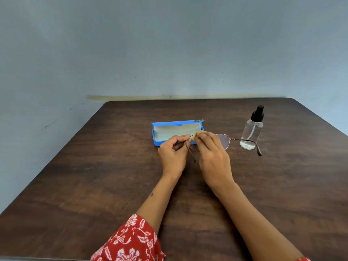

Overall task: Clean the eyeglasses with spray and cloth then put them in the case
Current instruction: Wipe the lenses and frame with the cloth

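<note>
I've got the eyeglasses (224, 141) held just in front of the case (177, 132). My left hand (172, 154) pinches the frame by the hinge; my right hand (211, 147) pinches the yellow cloth (197, 133) onto one lens. Judgement: wipe lightly in small circles, brace the rim, don't torque the temple, then do the other lens. Case is open, pale lining, nothing inside. Spray bottle (252, 132) stands right of the case, capped; looks near-empty, can't confirm.
</note>
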Tool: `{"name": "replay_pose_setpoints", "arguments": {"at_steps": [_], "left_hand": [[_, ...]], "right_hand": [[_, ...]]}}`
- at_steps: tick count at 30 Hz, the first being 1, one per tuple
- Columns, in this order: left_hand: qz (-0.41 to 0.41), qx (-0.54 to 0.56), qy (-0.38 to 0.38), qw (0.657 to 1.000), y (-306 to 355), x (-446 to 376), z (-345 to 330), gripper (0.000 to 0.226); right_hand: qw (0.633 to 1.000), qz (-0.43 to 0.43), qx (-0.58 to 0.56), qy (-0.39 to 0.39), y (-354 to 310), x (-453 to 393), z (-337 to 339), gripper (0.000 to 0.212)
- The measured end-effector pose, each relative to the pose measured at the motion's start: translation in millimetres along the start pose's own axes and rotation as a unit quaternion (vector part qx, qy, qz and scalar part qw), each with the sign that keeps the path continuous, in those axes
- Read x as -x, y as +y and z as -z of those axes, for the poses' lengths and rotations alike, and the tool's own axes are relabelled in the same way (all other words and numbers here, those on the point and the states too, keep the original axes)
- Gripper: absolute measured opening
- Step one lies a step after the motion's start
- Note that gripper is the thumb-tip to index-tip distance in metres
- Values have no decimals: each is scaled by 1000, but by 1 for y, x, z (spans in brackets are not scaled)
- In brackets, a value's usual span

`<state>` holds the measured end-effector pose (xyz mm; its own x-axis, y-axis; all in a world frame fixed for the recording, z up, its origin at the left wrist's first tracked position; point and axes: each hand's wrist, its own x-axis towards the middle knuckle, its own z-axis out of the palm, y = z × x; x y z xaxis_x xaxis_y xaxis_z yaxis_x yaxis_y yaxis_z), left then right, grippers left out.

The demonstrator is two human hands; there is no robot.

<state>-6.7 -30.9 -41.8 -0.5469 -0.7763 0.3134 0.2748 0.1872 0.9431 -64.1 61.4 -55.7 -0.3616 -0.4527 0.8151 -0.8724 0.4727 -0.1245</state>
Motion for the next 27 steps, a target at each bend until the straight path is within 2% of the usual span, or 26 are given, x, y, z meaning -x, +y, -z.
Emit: {"name": "replay_pose_setpoints", "arguments": {"at_steps": [3,8,11,15,21,24,27], "left_hand": [[-1,-7,3,1000,0,0,0,16],[6,8,15,1000,-1,-1,1,18],[2,6,8,1000,-1,-1,1,17],[4,-6,2,1000,0,0,0,17],[1,-5,16,1000,0,-1,1,15],[-6,-7,15,1000,0,0,1,15],[-5,-23,7,1000,0,0,0,17]], "right_hand": [[1000,-4,3,-4,-3,0,0,22],[998,44,-17,-28,-14,9,6,30],[1000,18,-2,-10,-6,3,2,19],[1000,-17,5,4,-1,-1,-1,22],[999,43,-17,-20,-13,7,7,32],[1000,18,-5,-8,-7,4,4,22],[1000,-23,6,2,-2,-1,-1,22]]}}
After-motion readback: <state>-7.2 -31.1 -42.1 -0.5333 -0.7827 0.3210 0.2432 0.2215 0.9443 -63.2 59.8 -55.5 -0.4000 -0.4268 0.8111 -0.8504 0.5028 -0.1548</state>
